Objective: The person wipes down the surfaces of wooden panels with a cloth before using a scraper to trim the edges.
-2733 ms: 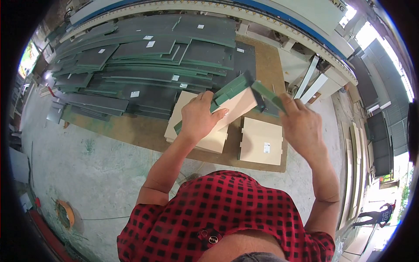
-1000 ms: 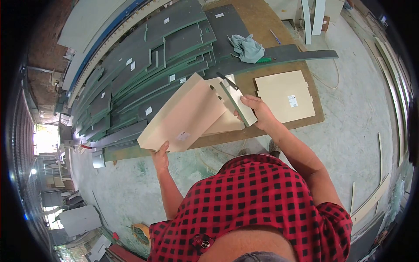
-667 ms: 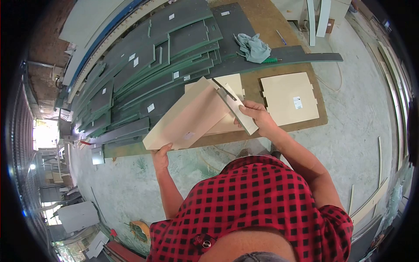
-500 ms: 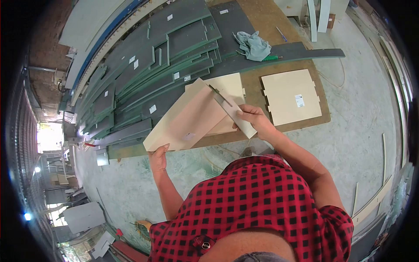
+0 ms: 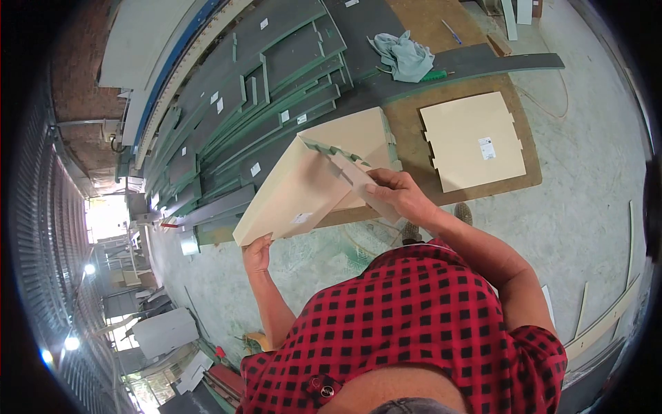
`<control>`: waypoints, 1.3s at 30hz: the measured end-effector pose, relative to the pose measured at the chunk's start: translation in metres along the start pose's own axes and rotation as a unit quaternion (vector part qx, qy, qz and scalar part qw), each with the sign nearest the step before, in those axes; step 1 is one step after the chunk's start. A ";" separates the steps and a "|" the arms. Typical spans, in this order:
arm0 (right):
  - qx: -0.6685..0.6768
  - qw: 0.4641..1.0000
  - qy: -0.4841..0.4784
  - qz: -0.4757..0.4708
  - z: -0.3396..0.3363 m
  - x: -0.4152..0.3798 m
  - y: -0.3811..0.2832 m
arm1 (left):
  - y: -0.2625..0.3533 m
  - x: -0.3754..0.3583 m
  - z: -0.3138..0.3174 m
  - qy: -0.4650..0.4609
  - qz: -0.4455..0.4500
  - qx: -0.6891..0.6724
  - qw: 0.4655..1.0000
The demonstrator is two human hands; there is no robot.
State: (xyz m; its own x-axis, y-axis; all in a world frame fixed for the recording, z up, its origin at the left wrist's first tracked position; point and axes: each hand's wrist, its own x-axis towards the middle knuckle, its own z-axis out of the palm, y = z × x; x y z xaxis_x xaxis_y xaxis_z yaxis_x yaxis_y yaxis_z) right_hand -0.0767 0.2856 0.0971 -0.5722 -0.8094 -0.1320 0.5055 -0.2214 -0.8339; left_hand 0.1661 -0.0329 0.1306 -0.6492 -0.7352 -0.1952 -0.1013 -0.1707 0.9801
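My left hand (image 5: 258, 252) grips the lower left corner of a beige panel (image 5: 289, 186) with a small white label, tilted above the bench. My right hand (image 5: 401, 196) pinches a narrow beige strip (image 5: 360, 181) with a slot in it. The strip's far end meets the panel's notched green edge at an angle; whether they are joined I cannot tell. Behind them lies another beige panel (image 5: 358, 134) with notched edges. To the right, a squarish beige panel (image 5: 472, 141) with a white label rests flat on the brown board (image 5: 534, 172).
Dark green-edged panels (image 5: 227, 117) are stacked at the back left. A grey-blue cloth (image 5: 405, 56), a green tool (image 5: 434, 75) and a blue pen (image 5: 452, 32) lie at the back. A dark strip (image 5: 510, 63) juts out right. Long pale strips (image 5: 603, 316) lie at the right.
The held panel has turned, and its notched edge now shows more. My right hand and the narrow strip have shifted slightly. The whole view has swung a little.
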 end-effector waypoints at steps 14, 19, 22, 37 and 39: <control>0.015 0.999 -0.012 0.048 -0.004 0.017 -0.003 | -0.004 0.005 -0.007 0.003 -0.009 0.002 1.000; 0.017 1.000 -0.017 0.006 0.011 0.013 -0.009 | -0.002 0.006 -0.006 0.001 -0.019 0.001 1.000; 0.019 0.998 -0.041 -0.032 0.010 0.014 -0.003 | 0.000 0.006 -0.005 0.000 -0.021 0.006 1.000; 0.016 0.995 0.048 0.090 -0.030 0.003 0.056 | -0.007 0.010 -0.021 -0.025 -0.019 0.019 0.999; 0.006 0.993 0.071 0.096 -0.028 0.004 0.056 | -0.007 0.010 -0.021 -0.023 -0.023 0.018 0.999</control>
State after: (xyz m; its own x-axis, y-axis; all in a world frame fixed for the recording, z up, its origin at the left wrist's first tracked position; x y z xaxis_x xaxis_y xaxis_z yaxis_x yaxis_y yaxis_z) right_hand -0.0687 0.2849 0.0344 -0.5494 -0.7522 -0.3638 0.6221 -0.0776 -0.7791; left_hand 0.1759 -0.0523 0.1212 -0.6773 -0.6957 -0.2392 -0.1587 -0.1793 0.9709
